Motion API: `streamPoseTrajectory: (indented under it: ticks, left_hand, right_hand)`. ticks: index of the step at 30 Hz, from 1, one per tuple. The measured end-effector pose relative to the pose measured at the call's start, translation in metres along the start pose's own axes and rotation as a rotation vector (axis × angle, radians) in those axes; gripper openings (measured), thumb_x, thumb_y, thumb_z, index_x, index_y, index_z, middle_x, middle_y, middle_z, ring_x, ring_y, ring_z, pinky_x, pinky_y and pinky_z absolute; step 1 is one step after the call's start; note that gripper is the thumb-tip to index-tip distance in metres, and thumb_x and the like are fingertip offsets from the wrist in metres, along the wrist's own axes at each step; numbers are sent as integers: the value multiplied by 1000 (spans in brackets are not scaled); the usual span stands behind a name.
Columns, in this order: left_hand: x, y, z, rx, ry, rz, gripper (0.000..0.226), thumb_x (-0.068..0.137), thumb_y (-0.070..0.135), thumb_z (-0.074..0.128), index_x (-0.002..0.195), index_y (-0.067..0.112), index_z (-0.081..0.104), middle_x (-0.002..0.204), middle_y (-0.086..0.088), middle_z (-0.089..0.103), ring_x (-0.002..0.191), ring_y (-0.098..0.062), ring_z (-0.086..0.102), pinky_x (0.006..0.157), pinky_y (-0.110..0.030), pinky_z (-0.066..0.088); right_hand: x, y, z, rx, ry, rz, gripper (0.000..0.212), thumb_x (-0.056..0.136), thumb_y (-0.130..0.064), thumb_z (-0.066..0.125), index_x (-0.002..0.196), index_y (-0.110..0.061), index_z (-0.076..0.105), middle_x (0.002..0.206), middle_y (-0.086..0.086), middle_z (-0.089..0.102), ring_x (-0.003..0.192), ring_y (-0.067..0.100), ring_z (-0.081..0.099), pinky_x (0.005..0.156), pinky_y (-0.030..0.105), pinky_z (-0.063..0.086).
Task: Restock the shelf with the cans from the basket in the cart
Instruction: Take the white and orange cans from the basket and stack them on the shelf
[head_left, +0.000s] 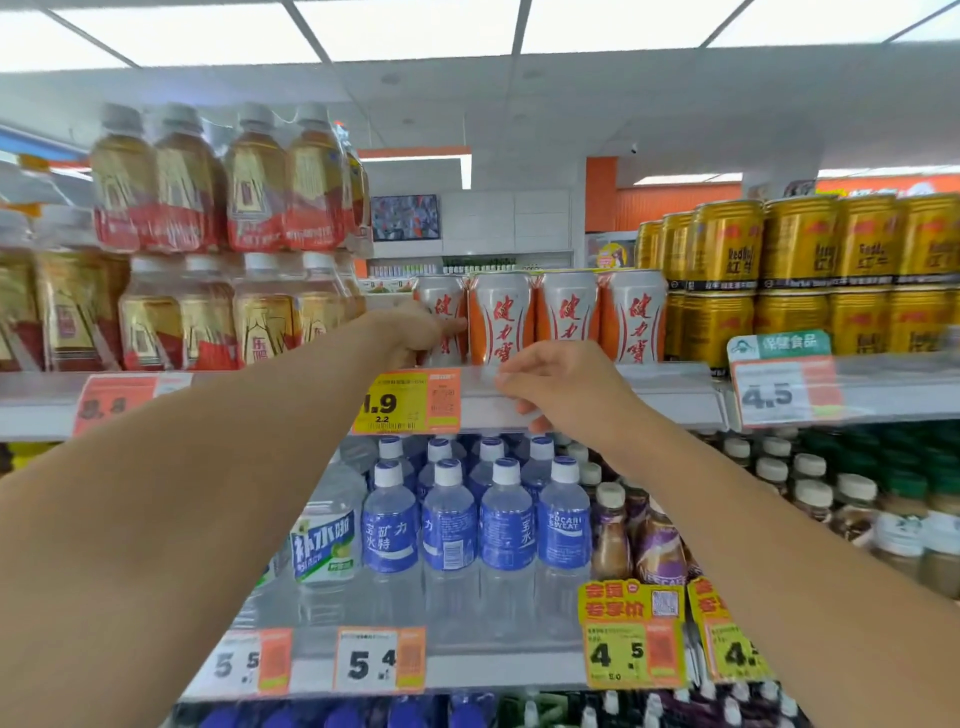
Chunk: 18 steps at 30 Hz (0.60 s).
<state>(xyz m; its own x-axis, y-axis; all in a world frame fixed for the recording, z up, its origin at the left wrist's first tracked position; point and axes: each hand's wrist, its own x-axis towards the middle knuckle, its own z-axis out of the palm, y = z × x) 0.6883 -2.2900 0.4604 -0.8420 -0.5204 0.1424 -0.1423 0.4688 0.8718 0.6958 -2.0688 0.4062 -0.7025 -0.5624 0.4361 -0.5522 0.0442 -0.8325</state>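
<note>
Several white-and-orange cans with red lettering stand in a row on the upper shelf (670, 382). My left hand (415, 332) is wrapped around the leftmost can (441, 306), which stands at the left end of the row. The neighbouring can (500, 317) is right beside it. My right hand (561, 384) rests on the shelf's front rail just below the row, fingers curled over the edge, holding no can. The cart and basket are out of view.
Shrink-wrapped packs of tea bottles (223, 228) fill the left of the upper shelf. Gold cans (800, 275) are stacked two high on the right. Below are blue-labelled bottles (504, 519) and coffee bottles (654, 540). A yellow price tag (405, 400) hangs on the rail.
</note>
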Motion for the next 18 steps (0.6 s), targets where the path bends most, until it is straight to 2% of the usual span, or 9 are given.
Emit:
streamPoseTrajectory:
  ticks: [3, 5, 7, 9, 11, 12, 15, 16, 18]
  left_hand:
    - [6, -3, 1, -17, -29, -12, 45, 96, 28, 62, 126, -3, 54, 116, -15, 70, 99, -26, 71, 86, -41, 59]
    - [11, -6, 1, -36, -27, -16, 48, 97, 27, 61, 131, -4, 48, 116, -15, 70, 96, -24, 72, 80, -39, 61]
    - [8, -3, 1, -45, -66, -5, 36, 99, 27, 57, 122, 0, 55, 115, -16, 71, 96, -24, 72, 82, -39, 61]
    - [-2, 4, -1, -11, -87, 11, 24, 101, 28, 54, 106, 5, 61, 116, -15, 70, 98, -23, 70, 93, -40, 55]
    - [-16, 15, -8, 115, 52, 62, 27, 100, 32, 56, 99, 6, 60, 108, -12, 64, 90, -21, 61, 88, -36, 48]
    - [-27, 19, -10, 209, 182, 98, 31, 99, 34, 57, 104, 4, 58, 108, -12, 61, 90, -22, 58, 83, -35, 45]
    - [-80, 9, -5, 307, 475, 350, 40, 94, 34, 57, 124, 7, 55, 117, -8, 65, 96, -21, 62, 78, -32, 51]
    - [-107, -3, 4, 245, 514, 490, 33, 93, 29, 57, 120, 10, 58, 113, -3, 66, 92, -15, 62, 77, -27, 52]
    - [-170, -40, 39, 72, 451, 728, 14, 92, 18, 54, 105, 14, 59, 98, 4, 64, 86, -2, 59, 75, -13, 47]
  right_hand:
    - [2, 0, 1, -1, 9, 9, 10, 90, -22, 75, 97, -16, 73, 91, 2, 72, 75, 12, 67, 63, 25, 62]
    - [2, 0, 2, -12, 7, 6, 12, 90, -22, 75, 100, -14, 73, 93, 6, 73, 75, 14, 67, 65, 28, 62]
    - [2, -1, 2, -22, 7, -2, 14, 91, -22, 75, 101, -14, 73, 95, 7, 73, 76, 13, 66, 65, 27, 61]
    - [1, -4, 1, -10, 12, -7, 11, 91, -21, 74, 99, -15, 73, 95, 7, 73, 76, 12, 65, 63, 24, 61]
    - [-4, -6, -3, -3, 20, -17, 4, 91, -19, 73, 95, -19, 71, 94, 5, 73, 75, 11, 66, 62, 21, 60]
    - [-13, -5, -5, -4, 33, -18, 3, 92, -19, 73, 94, -20, 71, 93, 3, 73, 74, 10, 67, 62, 21, 60]
    - [-51, 15, -10, 19, 76, -12, 1, 92, -17, 72, 93, -17, 73, 85, 0, 75, 65, 7, 66, 59, 25, 58]
    - [-69, 26, -11, 47, 82, 0, 3, 92, -15, 72, 90, -17, 73, 83, 3, 75, 63, 8, 65, 56, 26, 56]
    - [-109, 58, -13, 101, 71, 54, 5, 93, -12, 71, 88, -15, 72, 84, 11, 75, 62, 12, 64, 53, 28, 53]
